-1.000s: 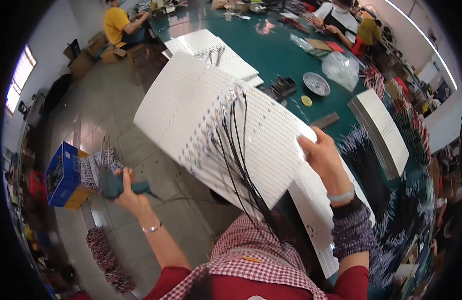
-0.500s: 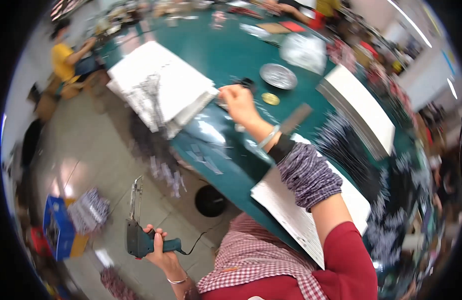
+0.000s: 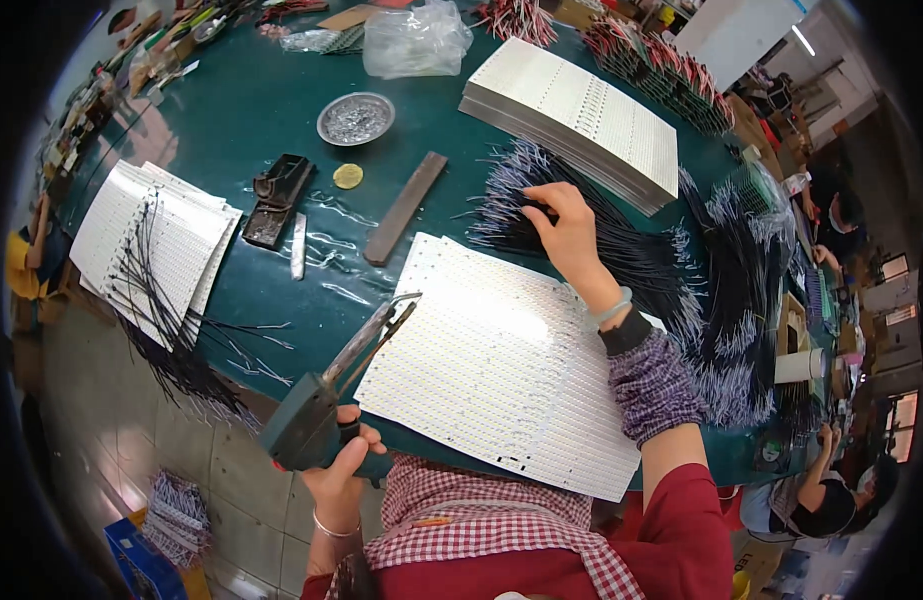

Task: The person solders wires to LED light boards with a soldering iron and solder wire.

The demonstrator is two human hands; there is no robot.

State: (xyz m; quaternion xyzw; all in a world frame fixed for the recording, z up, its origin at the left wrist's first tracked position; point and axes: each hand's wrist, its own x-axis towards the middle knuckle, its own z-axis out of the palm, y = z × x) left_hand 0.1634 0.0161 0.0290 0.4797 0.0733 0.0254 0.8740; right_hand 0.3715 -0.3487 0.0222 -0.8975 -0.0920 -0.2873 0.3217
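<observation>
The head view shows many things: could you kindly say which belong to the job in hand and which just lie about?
Likely in the job:
soldering gun, in the left hand
black wires, at the right hand
white sheets

Untouched, probably lying about:
plastic bag
dark bar

Left hand (image 3: 343, 468) wrapped tight; right hand (image 3: 571, 235) (partly curled) outstretched.

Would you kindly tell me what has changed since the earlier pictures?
The right hand has let go of the wired white sheet, which appears to lie at left, and moved right to the black wires; whether it grips any is unclear. The left hand has brought the soldering gun from over the floor to the near white sheets, still holding it. The metal bowl and yellow disc stayed put.
</observation>
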